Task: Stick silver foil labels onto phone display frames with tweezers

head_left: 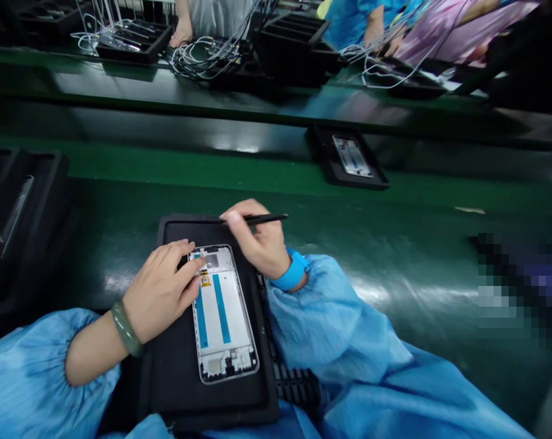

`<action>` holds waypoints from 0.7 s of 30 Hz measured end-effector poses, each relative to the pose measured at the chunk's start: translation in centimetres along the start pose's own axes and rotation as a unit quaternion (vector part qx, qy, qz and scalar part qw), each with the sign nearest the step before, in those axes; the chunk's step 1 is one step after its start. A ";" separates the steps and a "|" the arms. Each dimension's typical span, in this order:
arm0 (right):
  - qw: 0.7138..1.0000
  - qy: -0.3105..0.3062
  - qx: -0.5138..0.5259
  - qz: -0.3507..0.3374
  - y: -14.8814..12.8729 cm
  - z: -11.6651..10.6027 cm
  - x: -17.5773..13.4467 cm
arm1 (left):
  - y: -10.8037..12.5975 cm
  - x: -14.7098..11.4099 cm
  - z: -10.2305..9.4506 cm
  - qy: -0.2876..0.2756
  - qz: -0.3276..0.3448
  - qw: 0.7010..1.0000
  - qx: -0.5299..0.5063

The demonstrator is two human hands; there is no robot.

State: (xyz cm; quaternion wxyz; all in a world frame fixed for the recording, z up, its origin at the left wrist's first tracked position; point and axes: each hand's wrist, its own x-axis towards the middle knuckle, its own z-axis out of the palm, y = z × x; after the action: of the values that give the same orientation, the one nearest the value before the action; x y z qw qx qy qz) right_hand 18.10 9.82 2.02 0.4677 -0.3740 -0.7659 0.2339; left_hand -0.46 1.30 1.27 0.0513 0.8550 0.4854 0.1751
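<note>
A phone mid-frame (233, 305) lies face-down on a black tray (170, 378), its silvery inside showing two blue adhesive strips and a small orange flex cable (206, 280). My left hand (159, 289) rests over its upper left edge, fingers stretched, with the index fingertip touching the frame just above that cable. Beyond the frame's upper right corner, my right hand (260, 244) is closed around a slim black pen-like tool (269, 218). One end of the tool points right, and fingers partly cover the rest. Its exact kind cannot be made out.
Across the green bench (395, 256), another black tray (333, 171) holds a similar phone frame (353, 157). Black slotted trays (52, 177) stand at left. Along the far side are bundled cables (207, 58), a bin of parts (134, 42) and co-workers' hands (182, 30).
</note>
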 end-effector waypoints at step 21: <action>0.954 -0.039 -0.245 0.171 8.6 -5.1 4.2 | -0.8 0.7 -2.0 0.120 -0.128 0.980 -0.096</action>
State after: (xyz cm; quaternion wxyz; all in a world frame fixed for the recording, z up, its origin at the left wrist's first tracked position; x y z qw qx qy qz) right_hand 24.51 18.45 0.53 0.2843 -0.5931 -0.7419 0.1303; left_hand -1.50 2.20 3.16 0.0964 0.7495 0.5744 0.3147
